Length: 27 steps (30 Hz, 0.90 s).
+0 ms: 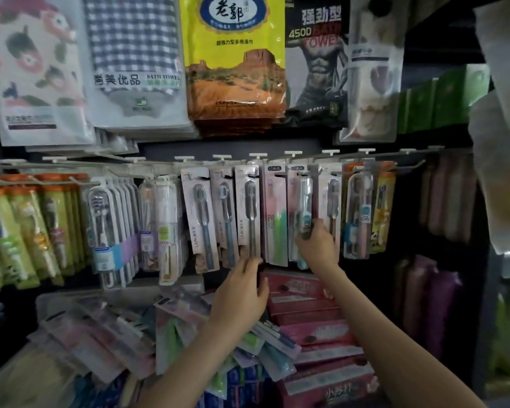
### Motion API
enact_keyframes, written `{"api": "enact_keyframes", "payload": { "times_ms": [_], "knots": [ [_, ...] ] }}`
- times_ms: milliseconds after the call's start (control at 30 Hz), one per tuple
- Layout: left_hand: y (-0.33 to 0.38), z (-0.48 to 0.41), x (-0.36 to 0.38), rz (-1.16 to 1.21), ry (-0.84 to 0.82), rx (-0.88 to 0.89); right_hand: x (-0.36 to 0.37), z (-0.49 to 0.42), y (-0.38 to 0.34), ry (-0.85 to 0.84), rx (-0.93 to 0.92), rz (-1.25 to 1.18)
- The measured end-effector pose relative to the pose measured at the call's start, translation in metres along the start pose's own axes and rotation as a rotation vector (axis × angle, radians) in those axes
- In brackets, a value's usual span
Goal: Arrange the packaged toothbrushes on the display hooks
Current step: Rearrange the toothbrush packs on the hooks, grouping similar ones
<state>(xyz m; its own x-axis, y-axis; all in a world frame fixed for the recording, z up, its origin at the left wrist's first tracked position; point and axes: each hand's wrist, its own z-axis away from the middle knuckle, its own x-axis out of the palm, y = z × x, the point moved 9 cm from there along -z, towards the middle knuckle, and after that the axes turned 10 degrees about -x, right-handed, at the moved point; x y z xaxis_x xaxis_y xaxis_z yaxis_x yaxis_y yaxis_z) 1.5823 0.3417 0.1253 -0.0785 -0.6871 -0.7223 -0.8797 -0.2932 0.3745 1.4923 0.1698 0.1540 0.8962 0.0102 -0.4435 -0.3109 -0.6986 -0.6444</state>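
Packaged toothbrushes hang in rows from a rail of display hooks (pixel 258 156) across the middle of the shelf wall. My right hand (pixel 318 242) grips the lower end of a clear-fronted toothbrush pack (pixel 304 201) with a teal brush, held up against the hanging packs. My left hand (pixel 242 293) reaches up with its fingertips touching the bottom of a grey toothbrush pack (pixel 248 210) that hangs on a hook. Whether the teal pack's hole is over a hook I cannot tell.
Below the hooks lies a loose heap of toothbrush packs (pixel 124 334), with stacked pink boxes (pixel 312 316) to its right. Bagged bath towels (pixel 236 63) hang above the rail. Green-carded packs (pixel 21 231) fill the left hooks.
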Motion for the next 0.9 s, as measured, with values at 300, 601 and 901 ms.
{"api": "enact_keyframes", "payload": {
  "times_ms": [300, 601, 901],
  "knots": [
    [0.021, 0.001, -0.002, 0.09, -0.013, -0.011, -0.02, 0.033, -0.021, -0.029, -0.05, -0.194],
    [0.057, 0.001, 0.008, 0.228, -0.12, 0.01, -0.037, 0.044, -0.038, -0.071, 0.038, -0.216],
    [0.053, 0.003, -0.006, 0.344, -0.197, -0.029, -0.035, 0.057, -0.059, -0.024, 0.164, -0.471]
  ]
}}
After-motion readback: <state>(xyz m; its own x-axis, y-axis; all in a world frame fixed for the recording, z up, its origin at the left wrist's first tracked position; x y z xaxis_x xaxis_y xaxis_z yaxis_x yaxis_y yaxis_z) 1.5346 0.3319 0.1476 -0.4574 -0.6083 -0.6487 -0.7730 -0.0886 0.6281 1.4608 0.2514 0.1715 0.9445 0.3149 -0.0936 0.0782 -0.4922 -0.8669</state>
